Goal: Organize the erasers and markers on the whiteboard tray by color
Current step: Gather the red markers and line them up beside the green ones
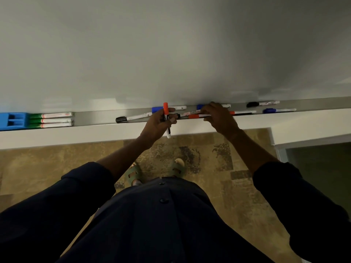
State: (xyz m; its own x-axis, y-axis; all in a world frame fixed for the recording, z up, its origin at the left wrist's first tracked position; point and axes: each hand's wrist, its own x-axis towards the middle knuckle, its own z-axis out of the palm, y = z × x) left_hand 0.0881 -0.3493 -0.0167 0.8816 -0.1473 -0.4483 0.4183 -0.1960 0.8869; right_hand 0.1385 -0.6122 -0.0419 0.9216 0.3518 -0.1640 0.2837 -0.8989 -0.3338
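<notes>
Red-capped and held upright, one marker (pixel 167 118) stands in the left hand (pixel 157 124) at the centre of the frame, the fingers closed round its barrel, cap up and white end pointing down past the tray's front edge. Just right of it, the right hand (pixel 218 116) lies over the tray (pixel 95 118), its fingertips pressed on a second red-capped marker (pixel 199 116) that lies flat there; whether the hand grips it or only touches it I cannot tell. A third red-tipped marker (pixel 243 112) lies behind that hand. Two blue-capped markers (pixel 165 109) (pixel 214 106) sit at the back of the tray, against the whiteboard (pixel 171 54), and a black-capped one (pixel 133 118) lies to the left of the left hand. Toward the right of the frame lie another black marker (pixel 263 103) and another blue one (pixel 279 110). At the far left, three green markers (pixel 50 120) lie side by side, touching a blue eraser (pixel 13 120).
</notes>
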